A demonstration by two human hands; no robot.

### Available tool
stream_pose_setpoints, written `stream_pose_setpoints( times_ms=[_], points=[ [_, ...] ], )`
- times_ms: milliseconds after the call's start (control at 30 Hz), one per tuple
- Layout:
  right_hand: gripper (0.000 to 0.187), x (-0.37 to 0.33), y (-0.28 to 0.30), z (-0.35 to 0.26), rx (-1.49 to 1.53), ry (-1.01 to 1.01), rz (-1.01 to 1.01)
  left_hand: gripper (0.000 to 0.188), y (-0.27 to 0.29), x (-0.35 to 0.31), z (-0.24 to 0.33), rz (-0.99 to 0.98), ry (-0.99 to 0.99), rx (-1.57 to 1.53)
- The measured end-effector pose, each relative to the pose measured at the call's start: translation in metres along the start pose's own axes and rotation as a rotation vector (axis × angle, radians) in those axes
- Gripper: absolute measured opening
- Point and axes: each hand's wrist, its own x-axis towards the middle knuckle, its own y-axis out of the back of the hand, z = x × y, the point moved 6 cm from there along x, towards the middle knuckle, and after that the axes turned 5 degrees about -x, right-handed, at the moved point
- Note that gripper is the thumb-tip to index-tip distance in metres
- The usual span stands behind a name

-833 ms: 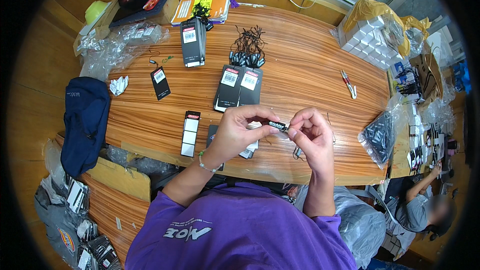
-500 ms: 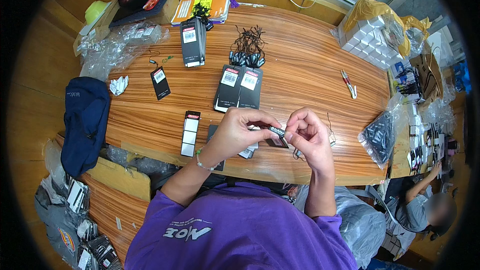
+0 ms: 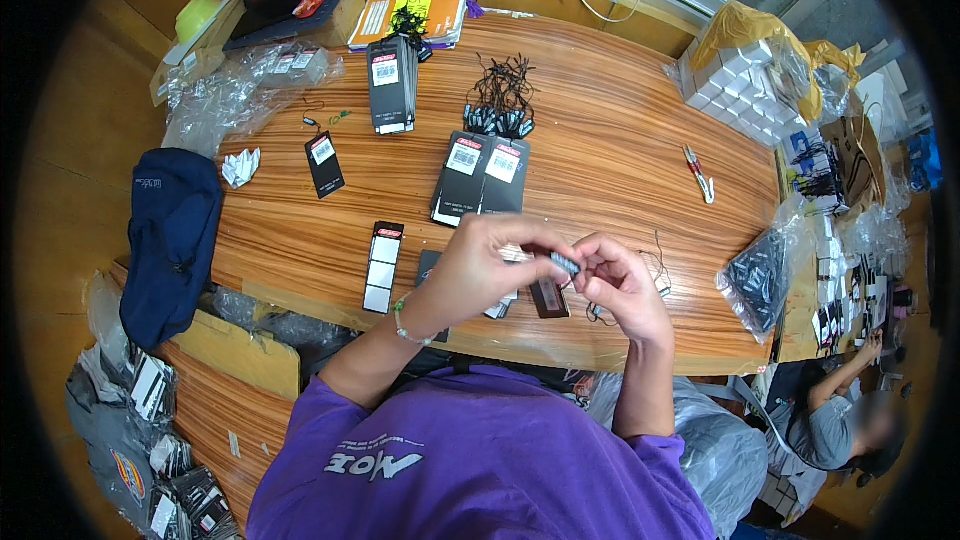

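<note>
My left hand (image 3: pixel 505 258) pinches a small dark string seal (image 3: pixel 566 265) between thumb and fingertips. At its other end the closed fingers of my right hand (image 3: pixel 622 285) meet it; what exactly they grip is partly hidden. Just below hangs or lies a dark hang tag (image 3: pixel 550 300). A loose cord with a seal (image 3: pixel 663 290) lies by my right hand. Beyond my hands are two adjoining stacks of black hang tags (image 3: pixel 460 185), their cords bunched at the top. Left of my forearm lies a tag with white panels (image 3: pixel 382 270); more tags sit partly hidden under my left wrist.
Another tag stack (image 3: pixel 392 90) and a single tag (image 3: pixel 323 165) lie farther back. Red-handled snips (image 3: pixel 698 175) are at right, near a bag of dark seals (image 3: pixel 757 275) and bagged white boxes (image 3: pixel 735 85). A blue cloth bag (image 3: pixel 170 245) borders the left; a co-worker (image 3: pixel 840 410) is at right.
The small seal has turned between my fingertips, and the dark tag below shows more fully. My right hand has shifted slightly down, while the view has moved a little.
</note>
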Motion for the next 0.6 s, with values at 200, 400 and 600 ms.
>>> stream_pose_setpoints(
  times_ms=[200, 400, 600],
  points=[
    [0.023, 0.010, 0.011, 0.010, 0.100, 0.029, 0.159, 0.044, 0.005, 0.007, 0.015, 0.280, -0.380, 0.452],
    [0.022, 0.021, 0.012, 0.005, 0.344, 0.227, 0.161, 0.038, -0.028, -0.003, -0.025, 0.094, -0.086, -0.023],
    [0.019, 0.038, 0.025, -0.013, 0.225, 0.193, 0.278, 0.043, -0.008, -0.001, -0.035, 0.125, 0.007, -0.114]
  ],
)
